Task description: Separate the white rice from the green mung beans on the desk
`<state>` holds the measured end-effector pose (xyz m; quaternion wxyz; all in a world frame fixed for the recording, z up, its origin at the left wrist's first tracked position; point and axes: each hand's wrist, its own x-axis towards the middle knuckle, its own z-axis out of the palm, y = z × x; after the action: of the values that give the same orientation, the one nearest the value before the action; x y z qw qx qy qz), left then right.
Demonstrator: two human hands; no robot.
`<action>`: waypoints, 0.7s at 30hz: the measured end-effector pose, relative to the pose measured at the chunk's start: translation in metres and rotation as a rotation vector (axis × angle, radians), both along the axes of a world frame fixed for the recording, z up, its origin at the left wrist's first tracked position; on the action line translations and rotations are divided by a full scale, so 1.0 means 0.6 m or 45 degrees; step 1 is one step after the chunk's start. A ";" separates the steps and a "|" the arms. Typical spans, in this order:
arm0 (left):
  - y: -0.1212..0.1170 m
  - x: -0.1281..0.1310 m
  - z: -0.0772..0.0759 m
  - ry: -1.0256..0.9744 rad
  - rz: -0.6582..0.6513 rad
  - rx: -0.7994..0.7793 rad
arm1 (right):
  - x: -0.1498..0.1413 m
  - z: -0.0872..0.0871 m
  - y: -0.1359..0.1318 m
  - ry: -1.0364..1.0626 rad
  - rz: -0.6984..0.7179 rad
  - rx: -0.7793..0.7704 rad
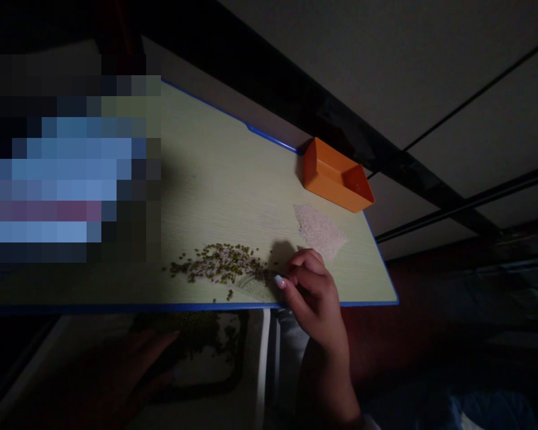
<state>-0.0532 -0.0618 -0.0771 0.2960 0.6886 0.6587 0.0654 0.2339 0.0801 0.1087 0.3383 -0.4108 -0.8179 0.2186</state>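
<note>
My right hand rests on the near edge of a pale green table with a blue rim. Its fingers are curled, the index tip touching the right end of a scatter of green beans mixed with rice. A separate pile of white rice lies just beyond the hand. My left hand is below the table edge in deep shadow, fingers stretched out against a dark tray that holds green beans.
An orange rectangular box stands at the table's far right corner. A blurred-out area covers the table's left part. Dark beams and a tiled floor lie beyond the table. The room is dim.
</note>
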 end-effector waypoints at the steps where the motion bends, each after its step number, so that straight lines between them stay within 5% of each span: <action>1: 0.001 0.000 0.000 -0.008 -0.014 -0.008 | 0.000 0.001 0.000 -0.001 0.004 -0.003; 21: 0.002 0.000 0.002 0.064 -0.085 -0.003 | -0.002 0.000 0.000 0.012 0.040 -0.006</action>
<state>-0.0534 -0.0608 -0.0757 0.2824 0.7113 0.6426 0.0373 0.2326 0.0799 0.1089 0.3377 -0.3976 -0.8221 0.2279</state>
